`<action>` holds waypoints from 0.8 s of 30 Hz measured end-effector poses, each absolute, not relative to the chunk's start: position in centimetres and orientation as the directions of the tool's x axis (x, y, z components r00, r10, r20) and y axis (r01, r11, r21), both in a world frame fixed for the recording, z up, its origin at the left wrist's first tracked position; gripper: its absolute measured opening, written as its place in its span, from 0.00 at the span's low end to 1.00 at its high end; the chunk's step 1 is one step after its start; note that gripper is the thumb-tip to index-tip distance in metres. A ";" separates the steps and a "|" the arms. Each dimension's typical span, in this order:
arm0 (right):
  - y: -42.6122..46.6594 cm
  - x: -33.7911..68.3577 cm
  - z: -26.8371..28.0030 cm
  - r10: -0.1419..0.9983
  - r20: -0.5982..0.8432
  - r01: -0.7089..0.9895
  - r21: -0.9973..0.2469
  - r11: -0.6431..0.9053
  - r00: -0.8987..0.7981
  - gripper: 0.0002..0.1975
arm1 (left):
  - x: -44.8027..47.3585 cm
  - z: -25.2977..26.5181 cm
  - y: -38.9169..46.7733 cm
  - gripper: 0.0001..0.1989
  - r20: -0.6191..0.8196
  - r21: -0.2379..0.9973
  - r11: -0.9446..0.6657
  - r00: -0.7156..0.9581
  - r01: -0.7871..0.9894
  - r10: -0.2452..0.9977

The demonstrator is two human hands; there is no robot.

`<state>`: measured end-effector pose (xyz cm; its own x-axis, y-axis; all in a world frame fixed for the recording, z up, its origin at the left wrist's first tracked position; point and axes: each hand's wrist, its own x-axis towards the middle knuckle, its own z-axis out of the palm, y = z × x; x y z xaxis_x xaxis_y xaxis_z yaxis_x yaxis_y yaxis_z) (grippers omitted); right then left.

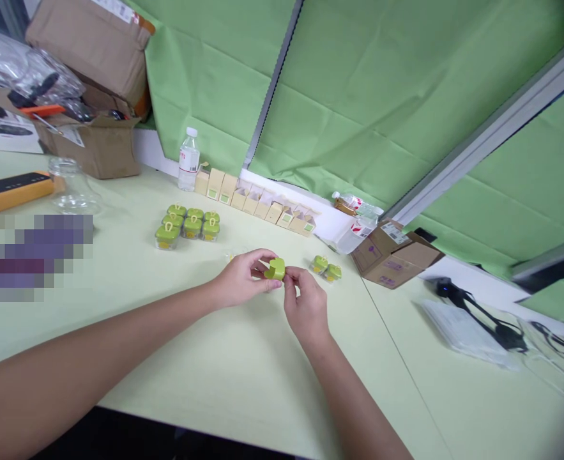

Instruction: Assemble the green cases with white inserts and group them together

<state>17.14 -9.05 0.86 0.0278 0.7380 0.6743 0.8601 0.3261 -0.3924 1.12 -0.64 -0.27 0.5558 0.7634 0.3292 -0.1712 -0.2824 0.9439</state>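
Note:
A green lid (275, 269) is held up above the table in front of me. My left hand (244, 278) grips it between the thumb and fingers from the left. From the right, the fingertips of my right hand (306, 305) are pinched at the lid's edge; any small part between them is hidden. Partly behind my left hand, a clear piece with a bit of yellow (230, 257) lies on the table. Several small clear containers with green lids (192, 225) stand grouped to the left. Two more such containers (320, 264) are just beyond my right hand.
A row of small cardboard boxes (250, 199) lines the wall beside an upright water bottle (188, 160). Bottles lie near an open carton (394, 255) at right. A glass jar (73, 188) and a full carton (104, 150) are at left; cables (495, 319) at far right.

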 end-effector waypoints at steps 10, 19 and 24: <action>-9.3 16.4 2.0 0.720 0.688 0.817 -0.464 0.343 0.089 0.11 | 0.6 1.6 -2.3 0.19 0.604 0.709 -0.702 0.459 0.065 0.652; -9.2 16.4 1.4 0.768 0.601 0.719 -0.633 0.288 0.221 0.11 | 0.7 1.7 -3.0 0.17 0.612 0.634 -0.749 0.468 0.192 0.638; -9.2 16.3 1.1 0.739 0.635 0.774 -0.578 0.259 0.227 0.13 | 0.8 1.4 -3.0 0.17 0.620 0.616 -0.764 0.479 0.193 0.621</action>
